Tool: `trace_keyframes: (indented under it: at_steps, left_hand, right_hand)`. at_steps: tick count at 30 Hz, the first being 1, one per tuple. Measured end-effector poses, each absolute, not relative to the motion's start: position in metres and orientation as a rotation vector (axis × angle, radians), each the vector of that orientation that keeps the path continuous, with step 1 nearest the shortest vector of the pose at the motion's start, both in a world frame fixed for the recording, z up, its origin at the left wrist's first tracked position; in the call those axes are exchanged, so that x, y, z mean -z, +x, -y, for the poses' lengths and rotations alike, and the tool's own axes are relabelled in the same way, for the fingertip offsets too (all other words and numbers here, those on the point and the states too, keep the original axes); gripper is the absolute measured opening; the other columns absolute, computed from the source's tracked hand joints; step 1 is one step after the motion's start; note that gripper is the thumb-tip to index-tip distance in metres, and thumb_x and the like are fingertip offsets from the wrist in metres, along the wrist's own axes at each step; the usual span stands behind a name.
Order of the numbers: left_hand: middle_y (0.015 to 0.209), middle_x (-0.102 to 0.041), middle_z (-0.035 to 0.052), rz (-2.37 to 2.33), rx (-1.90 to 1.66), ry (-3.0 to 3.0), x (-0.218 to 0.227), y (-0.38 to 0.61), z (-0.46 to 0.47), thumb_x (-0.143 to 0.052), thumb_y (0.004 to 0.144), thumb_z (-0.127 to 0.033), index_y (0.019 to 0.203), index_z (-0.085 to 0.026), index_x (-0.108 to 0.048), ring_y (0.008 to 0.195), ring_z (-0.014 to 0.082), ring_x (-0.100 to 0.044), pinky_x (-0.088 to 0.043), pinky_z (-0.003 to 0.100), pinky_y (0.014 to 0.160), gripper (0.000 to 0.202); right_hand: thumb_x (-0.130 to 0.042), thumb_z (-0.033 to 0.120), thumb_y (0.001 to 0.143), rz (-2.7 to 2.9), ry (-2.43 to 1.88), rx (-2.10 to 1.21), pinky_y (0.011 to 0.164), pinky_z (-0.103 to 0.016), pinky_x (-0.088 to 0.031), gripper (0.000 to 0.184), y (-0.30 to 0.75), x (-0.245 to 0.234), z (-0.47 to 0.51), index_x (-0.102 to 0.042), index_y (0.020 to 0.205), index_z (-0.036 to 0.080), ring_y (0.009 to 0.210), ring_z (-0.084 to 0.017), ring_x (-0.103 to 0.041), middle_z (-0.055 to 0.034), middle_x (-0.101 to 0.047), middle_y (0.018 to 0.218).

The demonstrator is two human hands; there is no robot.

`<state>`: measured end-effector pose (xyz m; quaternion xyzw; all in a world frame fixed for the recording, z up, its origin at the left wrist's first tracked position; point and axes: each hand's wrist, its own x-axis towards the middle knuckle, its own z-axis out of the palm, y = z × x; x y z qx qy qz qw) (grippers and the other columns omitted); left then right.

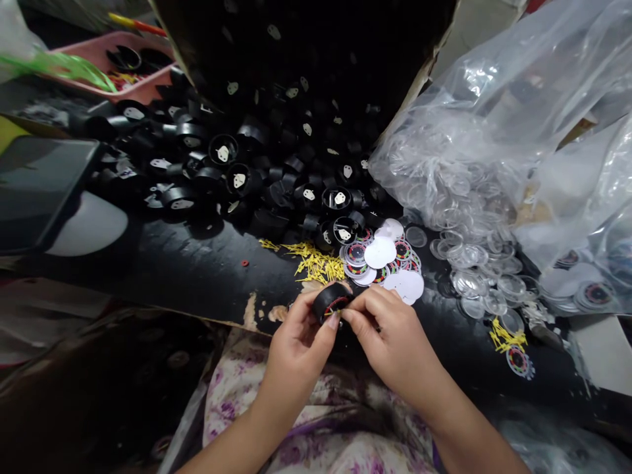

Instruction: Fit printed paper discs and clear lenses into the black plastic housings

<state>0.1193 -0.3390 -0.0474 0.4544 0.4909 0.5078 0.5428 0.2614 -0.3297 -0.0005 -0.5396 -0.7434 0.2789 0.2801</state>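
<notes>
My left hand (302,332) is closed around a round black gauge housing (332,299), tilted so that its dial with red and coloured marks faces me. My right hand (388,322) pinches at the dial's edge with thumb and forefinger, by a small yellow pointer that shows there. How firmly those fingertips hold the pointer is hard to make out. Just beyond the hands lie a heap of yellow pointers (320,266) and a pile of printed dial discs (356,253), some turned white side up (380,252).
Many black housings (239,179) spill from a dark box behind. Clear round covers (469,280) and a plastic bag (474,118) are at the right, near more yellow pointers (506,337). A pink tray (153,82) stands at back left, a dark-screened device (47,187) at left.
</notes>
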Motion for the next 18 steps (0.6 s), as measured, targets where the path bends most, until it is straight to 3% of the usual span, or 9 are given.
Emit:
trace_keyframes:
  at_steps: [9,13,18]
  left_hand:
    - [0.106,-0.073,-0.0039,-1.364,-1.171,1.207,0.042,0.115,0.342,-0.061,0.084,-0.023,0.104,-0.027,-0.067,0.095,0.0166,-0.068,-0.051,0.025,0.089,0.021]
    - [0.113,-0.071,-0.0001,-1.230,-1.102,1.034,0.047,0.111,0.337,-0.064,0.085,-0.030,0.106,-0.026,-0.068,0.105,0.0197,-0.066,-0.050,0.027,0.093,0.022]
    - [0.124,-0.068,0.0017,-0.972,-0.966,0.726,0.051,0.106,0.332,-0.071,0.081,-0.036,0.120,-0.029,-0.065,0.116,0.0214,-0.062,-0.047,0.029,0.101,0.040]
  right_hand:
    - [-0.056,0.015,0.092,1.908,-1.517,-0.731,0.066,-0.028,-0.032,0.023,0.251,0.002,0.337,-0.048,0.071,0.019,0.069,-0.014,-0.051,0.0006,-0.059,0.074]
    - [-0.060,0.017,0.089,1.915,-1.550,-0.766,0.065,-0.028,-0.033,0.024,0.255,0.002,0.331,-0.050,0.067,0.019,0.066,-0.014,-0.051,0.0020,-0.059,0.070]
    - [-0.057,0.017,0.090,2.072,-1.409,-0.550,0.076,-0.031,-0.037,0.006,0.262,0.002,0.324,-0.063,0.092,0.016,0.082,-0.018,-0.056,-0.0037,-0.064,0.089]
